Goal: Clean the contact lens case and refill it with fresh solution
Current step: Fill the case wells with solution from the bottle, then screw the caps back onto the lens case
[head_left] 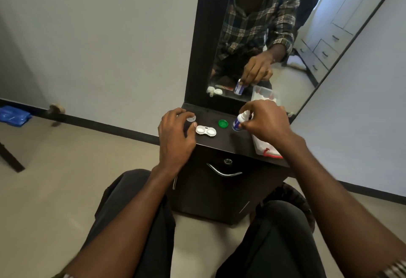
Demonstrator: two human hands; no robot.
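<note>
The right hand (267, 121) had its fingers curled around the small solution bottle (240, 121), a white-necked bottle with a blue label, held tilted just above the dark cabinet top (222, 140) at its right side. The left hand (175, 133) pinched a clear round cap (191, 119) between thumb and fingertips, its other fingers loosely bent over the cabinet's left edge. Just beside that hand's thumb lay the white contact lens case (206, 130), both wells uncovered and facing up; whether they held any liquid could not be told. A green cap (223, 123) sat apart on the top, between the case and the bottle. Under the right wrist lay a clear plastic pouch (267, 149) with a red trim, reaching to the cabinet's front edge. Behind the top stood a tall black-framed mirror (259, 36), which reflected the hand on the bottle, the case and a plaid shirt. Below the top a curved metal handle (224, 171) and a small lock showed on the cabinet front. The person's knees in dark trousers flanked the cabinet, and a blue bag (14, 115) lay on the floor by the far left wall.
</note>
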